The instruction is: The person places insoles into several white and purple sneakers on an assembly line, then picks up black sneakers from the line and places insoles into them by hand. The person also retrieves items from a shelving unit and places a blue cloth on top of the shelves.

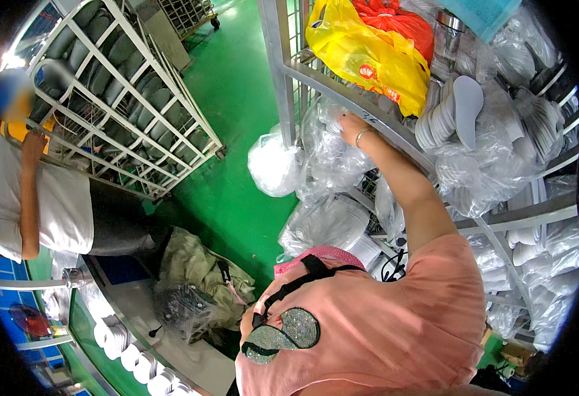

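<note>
My right arm stretches up and forward past the shelf rack, with a bracelet at the wrist. My right hand (pixel 352 127) is closed on the upper part of a clear plastic bag (pixel 332 155) beside the rack's post. Whitish contents show through the bag, but I cannot make out their kind. A rounded white bag (pixel 273 165) sits just left of it. Below lies another clear bag (pixel 326 224) with pale, flat, layered pieces inside. My left hand is hidden from view.
The metal rack (pixel 369 109) holds a yellow plastic bag (pixel 372 56), a red bag (pixel 402 26) and white insoles (pixel 468 109). A wheeled cage cart (pixel 141 99) with dark sole-shaped pieces stands left, beside another person (pixel 55 204). White pieces (pixel 145 366) line the lower-left bench.
</note>
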The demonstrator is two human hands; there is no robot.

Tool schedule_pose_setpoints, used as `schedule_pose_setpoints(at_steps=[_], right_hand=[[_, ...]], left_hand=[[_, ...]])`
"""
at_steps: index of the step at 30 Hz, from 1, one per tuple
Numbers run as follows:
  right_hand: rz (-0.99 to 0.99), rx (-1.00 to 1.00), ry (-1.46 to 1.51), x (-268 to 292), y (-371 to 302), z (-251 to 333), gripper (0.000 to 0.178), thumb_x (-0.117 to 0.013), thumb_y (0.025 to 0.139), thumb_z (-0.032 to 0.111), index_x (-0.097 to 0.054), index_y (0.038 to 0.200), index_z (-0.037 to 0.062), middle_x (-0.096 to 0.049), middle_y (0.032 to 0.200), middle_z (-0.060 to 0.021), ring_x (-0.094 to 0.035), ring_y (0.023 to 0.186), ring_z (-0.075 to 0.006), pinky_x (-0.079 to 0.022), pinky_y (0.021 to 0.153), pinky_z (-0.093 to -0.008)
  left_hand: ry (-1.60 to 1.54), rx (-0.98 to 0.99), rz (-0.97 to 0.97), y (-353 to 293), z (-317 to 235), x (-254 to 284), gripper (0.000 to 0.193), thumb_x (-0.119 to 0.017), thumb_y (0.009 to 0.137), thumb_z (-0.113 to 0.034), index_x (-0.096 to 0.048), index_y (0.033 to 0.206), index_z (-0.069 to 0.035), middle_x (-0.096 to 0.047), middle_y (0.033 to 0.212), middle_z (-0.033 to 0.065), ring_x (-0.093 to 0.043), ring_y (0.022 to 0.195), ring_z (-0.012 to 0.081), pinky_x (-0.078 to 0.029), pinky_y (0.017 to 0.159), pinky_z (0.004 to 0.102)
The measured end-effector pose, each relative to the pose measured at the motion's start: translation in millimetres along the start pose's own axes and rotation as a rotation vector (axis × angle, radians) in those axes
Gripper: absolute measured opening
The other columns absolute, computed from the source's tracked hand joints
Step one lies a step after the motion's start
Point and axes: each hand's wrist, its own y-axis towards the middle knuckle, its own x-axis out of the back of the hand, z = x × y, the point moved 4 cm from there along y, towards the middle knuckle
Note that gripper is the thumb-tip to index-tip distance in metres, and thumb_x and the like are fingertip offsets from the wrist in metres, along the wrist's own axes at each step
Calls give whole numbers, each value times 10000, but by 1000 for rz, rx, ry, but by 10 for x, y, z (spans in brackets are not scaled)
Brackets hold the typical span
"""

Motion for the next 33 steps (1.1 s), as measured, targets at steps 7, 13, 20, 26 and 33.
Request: schedule_pose_setpoints(at_steps=[7, 13, 20, 26, 33], right_hand=[[-129, 147, 384, -215, 170, -304, 418, -470, 683, -13, -432, 1098, 20, -490, 1021, -220, -471, 954, -334, -378, 822, -340], [-353, 20, 114, 205, -497, -79, 362, -461, 738, 142, -431, 1081, 30, -540, 851, -221, -535, 747, -355, -429, 663, -387], [-930, 296, 220, 576, -1831, 780, 365, -506, 725, 152, -464, 1062, 17, -544, 964, -152, -553, 815, -277, -447, 706, -334], [-164, 263, 1766, -41, -1978, 1525, 388, -538, 687, 94, -457, 1052, -8, -518, 979, -76, -475, 886, -145, -380, 782, -265], [438, 321, 1436, -546, -2122, 2149, 419, -516, 759, 170, -355, 1110, 8, -450, 1007, -69, -444, 891, -131, -367, 785, -270]], left_hand=[[-147, -162, -179, 242, 223, -145, 366, -483, 759, -168, -426, 1120, -168, -534, 944, 133, -525, 843, 314, -432, 662, 389], [215, 24, -108, -122, -1315, 996, 329, -518, 754, -174, -470, 1066, -80, -525, 958, 156, -503, 870, 317, -414, 710, 383], [-479, -264, -341, 34, -2113, 1556, 327, -471, 817, -203, -484, 1049, 27, -570, 935, 139, -550, 844, 182, -431, 719, 275], [-1399, -438, 397, 76, -2917, 1604, 618, -513, 770, -443, -346, 1186, -18, -465, 1112, 96, -447, 1017, 189, -357, 838, 332], [-1817, -207, -57, -7, -2525, 1914, 420, -629, 700, -59, -442, 1071, 3, -515, 1003, 59, -495, 921, 202, -383, 836, 329]])
